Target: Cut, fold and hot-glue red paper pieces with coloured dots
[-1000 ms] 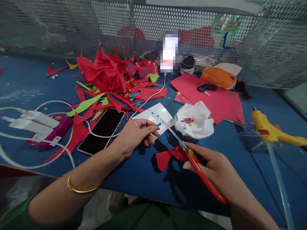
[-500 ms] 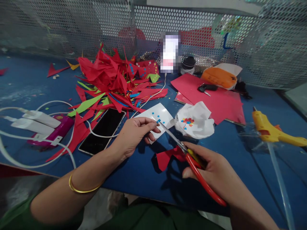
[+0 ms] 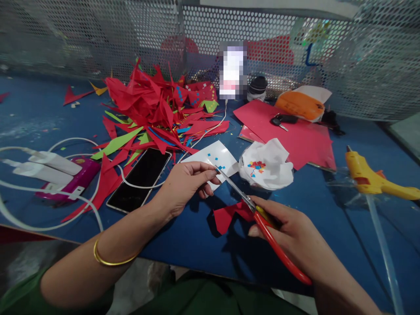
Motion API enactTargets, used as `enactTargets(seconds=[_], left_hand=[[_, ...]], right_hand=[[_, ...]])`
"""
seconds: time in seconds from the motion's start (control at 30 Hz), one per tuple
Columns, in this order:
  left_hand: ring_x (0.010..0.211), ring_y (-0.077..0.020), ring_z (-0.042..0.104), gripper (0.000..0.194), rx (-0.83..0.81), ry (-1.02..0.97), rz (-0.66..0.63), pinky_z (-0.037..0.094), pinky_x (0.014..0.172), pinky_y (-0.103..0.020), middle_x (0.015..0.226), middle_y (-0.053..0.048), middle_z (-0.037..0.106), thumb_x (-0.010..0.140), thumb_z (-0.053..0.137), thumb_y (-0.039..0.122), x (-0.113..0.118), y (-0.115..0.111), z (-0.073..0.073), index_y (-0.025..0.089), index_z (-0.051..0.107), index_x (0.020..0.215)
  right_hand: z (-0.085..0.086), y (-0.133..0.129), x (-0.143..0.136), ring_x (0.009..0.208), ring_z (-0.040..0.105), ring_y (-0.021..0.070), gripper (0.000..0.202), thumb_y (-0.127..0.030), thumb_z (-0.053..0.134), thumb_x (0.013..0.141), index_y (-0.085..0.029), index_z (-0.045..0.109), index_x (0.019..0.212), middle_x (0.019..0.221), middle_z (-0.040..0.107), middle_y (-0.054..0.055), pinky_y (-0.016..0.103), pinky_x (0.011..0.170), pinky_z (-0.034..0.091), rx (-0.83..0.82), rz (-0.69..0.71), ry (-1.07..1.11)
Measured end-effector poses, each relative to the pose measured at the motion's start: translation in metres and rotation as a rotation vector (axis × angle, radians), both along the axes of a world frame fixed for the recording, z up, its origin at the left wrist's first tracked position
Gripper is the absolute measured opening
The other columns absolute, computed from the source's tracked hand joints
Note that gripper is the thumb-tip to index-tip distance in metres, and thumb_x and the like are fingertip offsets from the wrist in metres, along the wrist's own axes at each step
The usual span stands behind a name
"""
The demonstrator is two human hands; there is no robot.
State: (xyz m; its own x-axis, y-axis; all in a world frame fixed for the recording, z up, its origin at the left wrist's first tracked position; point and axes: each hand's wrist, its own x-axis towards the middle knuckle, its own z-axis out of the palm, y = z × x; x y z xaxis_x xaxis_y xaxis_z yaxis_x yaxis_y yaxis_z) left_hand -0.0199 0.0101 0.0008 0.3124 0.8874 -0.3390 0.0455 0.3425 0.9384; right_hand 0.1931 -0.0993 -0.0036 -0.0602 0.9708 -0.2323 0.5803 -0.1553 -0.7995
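My right hand is closed around the red and yellow handles of a pair of scissors. The blades look nearly closed and point up and left, their tip at the fingertips of my left hand. Those fingers are pinched together above a white card; whatever small piece they hold is hidden. Several tiny blue paper squares lie on the card, some right by the scissor tip. Below the blades, a folded red paper piece rests on the blue table. Crumpled white paper holds small coloured bits just right of the card.
A heap of red scraps covers the back left. A dark phone, white cable and purple power bank lie left. Red sheets bear a key at the back right. A yellow glue gun lies far right.
The blue bit at the scissor tip has shifted slightly down and right, now among the squares on the card. The scissor blades have closed slightly. Both hands stay nearly in place.
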Motion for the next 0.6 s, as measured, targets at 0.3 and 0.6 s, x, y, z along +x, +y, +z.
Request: enactTargets(seconds=[0.3, 0.6], left_hand=[[0.047, -0.0067, 0.058, 0.01, 0.003, 0.004, -0.013, 0.045, 0.045, -0.018, 0.074, -0.003, 0.073, 0.082, 0.07, 0.024, 0.0002, -0.0003, 0.0, 0.015, 0.069, 0.08], [0.047, -0.0078, 0.057, 0.017, -0.019, 0.065, -0.037, 0.044, 0.045, -0.019, 0.067, -0.004, 0.071, 0.083, 0.069, 0.027, -0.0011, 0.0019, 0.0014, 0.014, 0.069, 0.073]], right_hand=[[0.0002, 0.0015, 0.0003, 0.09, 0.068, 0.023, 0.029, -0.042, 0.07, 0.082, -0.027, 0.074, 0.107, 0.087, 0.074, 0.0, 0.029, 0.071, 0.055, -0.015, 0.016, 0.047], [-0.0023, 0.0019, 0.0027, 0.091, 0.069, 0.0238, 0.035, -0.044, 0.069, 0.084, -0.029, 0.073, 0.115, 0.097, 0.076, 0.001, 0.029, 0.068, 0.055, 0.005, 0.026, -0.004]])
